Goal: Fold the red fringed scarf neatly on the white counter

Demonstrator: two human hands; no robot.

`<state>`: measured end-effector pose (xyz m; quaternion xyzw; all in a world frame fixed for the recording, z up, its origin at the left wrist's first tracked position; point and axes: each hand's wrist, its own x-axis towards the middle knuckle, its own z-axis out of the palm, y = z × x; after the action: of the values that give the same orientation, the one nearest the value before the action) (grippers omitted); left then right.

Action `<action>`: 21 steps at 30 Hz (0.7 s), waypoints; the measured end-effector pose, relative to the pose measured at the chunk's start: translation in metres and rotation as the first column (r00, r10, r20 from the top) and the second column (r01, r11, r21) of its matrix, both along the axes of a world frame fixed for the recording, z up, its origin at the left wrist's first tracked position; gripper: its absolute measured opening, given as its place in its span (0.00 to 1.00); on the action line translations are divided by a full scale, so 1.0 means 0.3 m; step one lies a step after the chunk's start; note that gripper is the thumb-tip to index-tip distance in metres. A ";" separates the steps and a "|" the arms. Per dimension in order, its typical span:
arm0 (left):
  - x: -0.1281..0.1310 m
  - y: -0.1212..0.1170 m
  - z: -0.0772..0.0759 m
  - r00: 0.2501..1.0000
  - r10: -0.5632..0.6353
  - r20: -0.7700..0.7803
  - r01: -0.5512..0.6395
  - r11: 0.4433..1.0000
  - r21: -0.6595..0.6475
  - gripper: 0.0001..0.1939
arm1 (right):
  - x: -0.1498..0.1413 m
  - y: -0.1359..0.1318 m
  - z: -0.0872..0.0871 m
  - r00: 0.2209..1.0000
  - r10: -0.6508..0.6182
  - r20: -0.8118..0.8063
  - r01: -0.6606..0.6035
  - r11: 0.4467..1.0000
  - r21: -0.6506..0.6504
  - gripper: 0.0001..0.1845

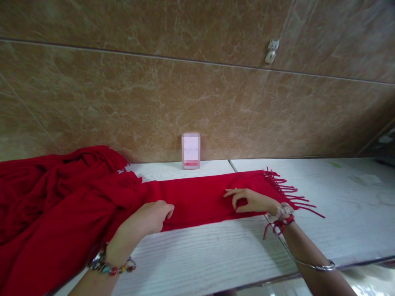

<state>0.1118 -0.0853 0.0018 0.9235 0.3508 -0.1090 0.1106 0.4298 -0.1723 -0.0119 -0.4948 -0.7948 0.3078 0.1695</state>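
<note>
Two bare hands in the head view, low over a long, flat strip of red woven cloth with a fringed end point(197, 197). Laid across a white wood-grain surface point(191, 259), just below centre, from about eight o'clock toward three to four. Left hand point(151, 218) between seven and eight o'clock, at the strip's near edge, with fingers curled and tips tucked out of sight; cannot tell whether closed on cloth or merely resting. Right hand point(253, 200) at four o'clock, short of the red fringe point(286, 191), thumb and forefinger bent toward each other, other fingers extended; cannot tell whether pinching any fabric.

At eight to nine o'clock, a loose, rumpled heap of red cloth point(58, 201) against the strip; no clear border between the two. Near centre, a pale upright rectangular item point(191, 151) by the brown marbled tile wall point(148, 102).

Step in hand, by judgement: settling or levelling the strip. For any next move, light and even contact from both hands, without dragging the heap or bunching the fringe.
</note>
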 end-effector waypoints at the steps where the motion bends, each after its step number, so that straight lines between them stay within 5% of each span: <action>1: 0.001 -0.002 0.004 1.000 0.001 -0.014 -0.001 1.000 0.002 0.16 | -0.001 -0.001 0.003 1.000 0.008 0.004 -0.008 1.000 0.000 0.09; 9: -0.022 -0.003 0.029 0.999 0.037 -0.002 -0.037 0.999 0.014 0.15 | -0.008 -0.023 0.031 0.998 0.052 -0.036 -0.050 0.998 0.037 0.07; 16: 0.009 -0.043 0.036 0.987 0.066 -0.147 -0.064 0.998 0.015 0.12 | -0.019 -0.025 0.009 0.994 0.083 0.067 -0.083 0.997 -0.008 0.06; 21: -0.024 0.000 0.035 0.999 0.054 0.005 -0.054 0.999 0.010 0.14 | -0.030 -0.023 0.020 0.993 0.042 0.110 -0.043 0.999 0.008 0.07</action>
<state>0.1046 -0.0852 0.0123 0.9146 0.3758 -0.1020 0.1094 0.4208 -0.1791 -0.0058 -0.4931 -0.8148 0.2797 0.1212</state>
